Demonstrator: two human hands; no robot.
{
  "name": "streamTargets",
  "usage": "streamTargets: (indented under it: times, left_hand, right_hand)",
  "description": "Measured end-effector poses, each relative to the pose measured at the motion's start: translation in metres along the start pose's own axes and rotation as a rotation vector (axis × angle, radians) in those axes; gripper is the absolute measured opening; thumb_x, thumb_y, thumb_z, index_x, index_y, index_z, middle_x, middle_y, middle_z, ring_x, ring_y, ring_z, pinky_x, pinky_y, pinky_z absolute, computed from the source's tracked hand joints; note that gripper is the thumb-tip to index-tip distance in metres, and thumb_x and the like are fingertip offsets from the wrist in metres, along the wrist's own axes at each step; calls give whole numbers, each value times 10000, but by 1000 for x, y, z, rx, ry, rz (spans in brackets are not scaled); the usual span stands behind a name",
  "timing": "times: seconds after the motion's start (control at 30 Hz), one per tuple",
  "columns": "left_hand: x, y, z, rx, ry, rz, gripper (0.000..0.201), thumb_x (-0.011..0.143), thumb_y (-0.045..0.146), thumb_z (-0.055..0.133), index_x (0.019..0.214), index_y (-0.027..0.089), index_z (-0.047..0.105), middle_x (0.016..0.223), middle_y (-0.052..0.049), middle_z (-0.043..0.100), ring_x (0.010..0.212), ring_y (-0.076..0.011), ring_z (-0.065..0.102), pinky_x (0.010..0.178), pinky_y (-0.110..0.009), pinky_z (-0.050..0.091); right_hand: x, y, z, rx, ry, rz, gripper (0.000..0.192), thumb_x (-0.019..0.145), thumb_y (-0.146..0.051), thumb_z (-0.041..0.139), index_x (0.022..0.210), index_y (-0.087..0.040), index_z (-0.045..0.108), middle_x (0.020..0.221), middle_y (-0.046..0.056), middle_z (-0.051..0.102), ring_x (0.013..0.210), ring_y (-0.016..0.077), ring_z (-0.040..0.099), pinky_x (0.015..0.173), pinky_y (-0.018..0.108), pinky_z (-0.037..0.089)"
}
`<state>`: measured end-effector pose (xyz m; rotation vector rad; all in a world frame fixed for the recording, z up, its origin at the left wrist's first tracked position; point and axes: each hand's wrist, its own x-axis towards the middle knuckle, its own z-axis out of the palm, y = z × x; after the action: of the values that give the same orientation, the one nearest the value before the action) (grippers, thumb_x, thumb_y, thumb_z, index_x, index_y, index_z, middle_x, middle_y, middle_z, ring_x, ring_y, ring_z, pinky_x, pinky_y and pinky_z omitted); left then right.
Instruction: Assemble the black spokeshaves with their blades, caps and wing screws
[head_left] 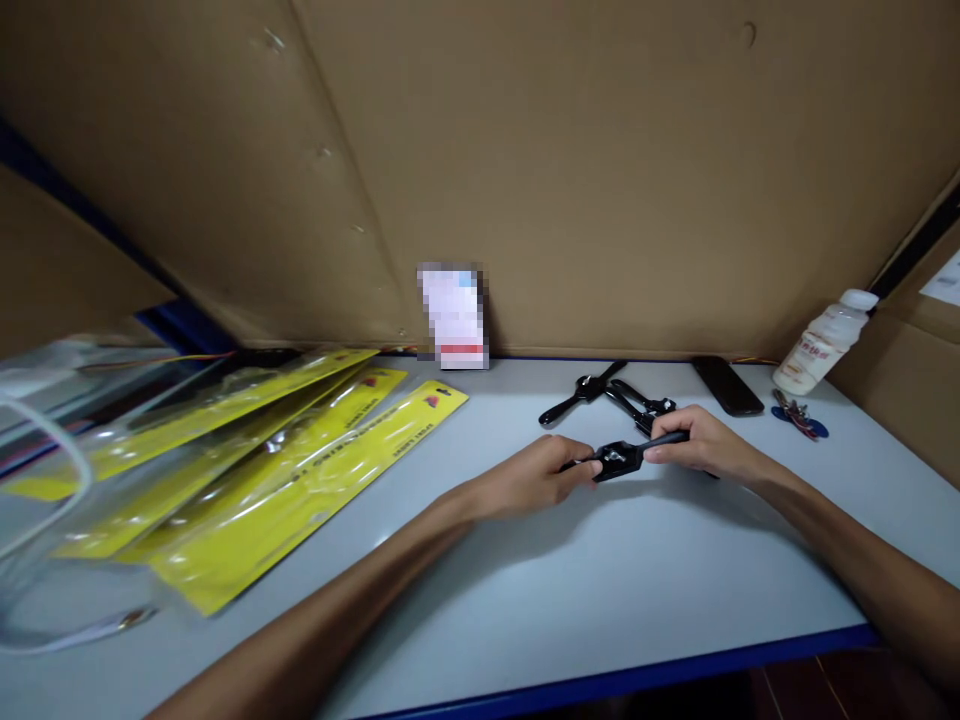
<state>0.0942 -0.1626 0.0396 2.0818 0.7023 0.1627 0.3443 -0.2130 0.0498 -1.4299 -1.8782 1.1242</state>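
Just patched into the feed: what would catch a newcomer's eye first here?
At centre, the left hand and right hand grip opposite ends of a black tool just above the grey table. Fanned yellow packages lie at the left. More black tools rest behind the hands, and a white bottle leans at the far right.

Grey table (525, 600) with a blue edge, yellow packs (300, 470) lying far left of the fingers, black tools (600, 390) lying just behind the fingers, black remote (726, 385), white bottle (821, 345) and keys (799, 415) sitting to their right
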Motion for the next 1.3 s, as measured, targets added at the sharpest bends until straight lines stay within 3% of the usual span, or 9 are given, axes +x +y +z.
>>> streamTargets:
  times: [0.13, 0.2, 0.23, 0.37, 0.47, 0.73, 0.93, 1.17, 1.3]
  left_hand:
    - [5, -2, 13, 200, 253, 11, 400, 988, 403, 322, 756, 180, 560, 622, 9, 499, 589, -147, 439, 581, -284, 319]
    - [7, -1, 22, 340, 386, -61, 381, 1001, 364, 281, 833, 177, 566, 654, -28, 565, 598, -172, 501, 589, -307, 323]
    - [8, 0, 25, 396, 415, -97, 374, 1005, 352, 263, 879, 173, 566, 666, -44, 592, 597, -185, 529, 586, -316, 324]
    - [6, 12, 33, 548, 405, -129, 377, 1020, 348, 218, 1026, 158, 543, 724, -95, 675, 624, -232, 618, 585, -340, 343]
    - [6, 18, 37, 649, 351, -116, 407, 1025, 345, 203, 1074, 135, 548, 754, -147, 705, 659, -272, 659, 581, -358, 346]
    - [6, 15, 52, 723, 347, -61, 291, 1015, 259, 256, 1065, 143, 518, 723, -146, 719, 617, -263, 675, 550, -336, 346]
    - [4, 18, 55, 741, 310, -49, 207, 959, 195, 351, 1063, 145, 523, 698, -105, 711, 591, -242, 662, 523, -327, 336]
    - [5, 15, 46, 552, 301, -121, 371, 992, 309, 308, 994, 138, 638, 781, -139, 718, 686, -254, 667, 582, -342, 365]
    - [10, 13, 35, 333, 262, -183, 384, 975, 339, 359, 840, 162, 671, 824, -121, 713, 765, -251, 653, 636, -336, 384]
  right_hand:
    - [4, 10, 5, 5, 466, -16, 303, 859, -480, 604, 922, -184, 579, 687, -27, 539, 579, 120, 483, 474, 218, 321]
    - [5, 12, 9, -55, 696, -61, 294, 868, -480, 590, 873, -190, 544, 770, 0, 563, 649, 129, 515, 501, 220, 364]
    - [4, 12, 13, -69, 708, -69, 309, 875, -488, 587, 820, -190, 526, 750, -2, 553, 639, 125, 506, 506, 220, 369]
    - [-4, 0, 35, 159, 248, 62, 434, 937, -590, 463, 806, -181, 530, 601, -24, 515, 472, 99, 438, 408, 214, 291]
    - [-10, -8, 49, 348, 97, 139, 459, 918, -636, 476, 918, -183, 544, 612, -27, 542, 426, 91, 441, 368, 198, 262]
    - [-10, -8, 60, 465, 147, 228, 452, 813, -607, 653, 747, -171, 553, 542, -36, 533, 372, 56, 377, 365, 190, 263]
    - [-16, -6, 61, 304, 186, 209, 418, 858, -570, 606, 695, -198, 507, 491, -48, 501, 363, 75, 382, 360, 201, 254]
    - [-10, 9, 58, -309, 373, -101, 327, 909, -420, 559, 675, -208, 475, 517, -51, 455, 488, 109, 397, 495, 243, 299]
    - [-6, 15, 56, -371, 400, -180, 155, 928, -348, 546, 885, -200, 562, 560, -64, 483, 499, 113, 431, 513, 243, 320]
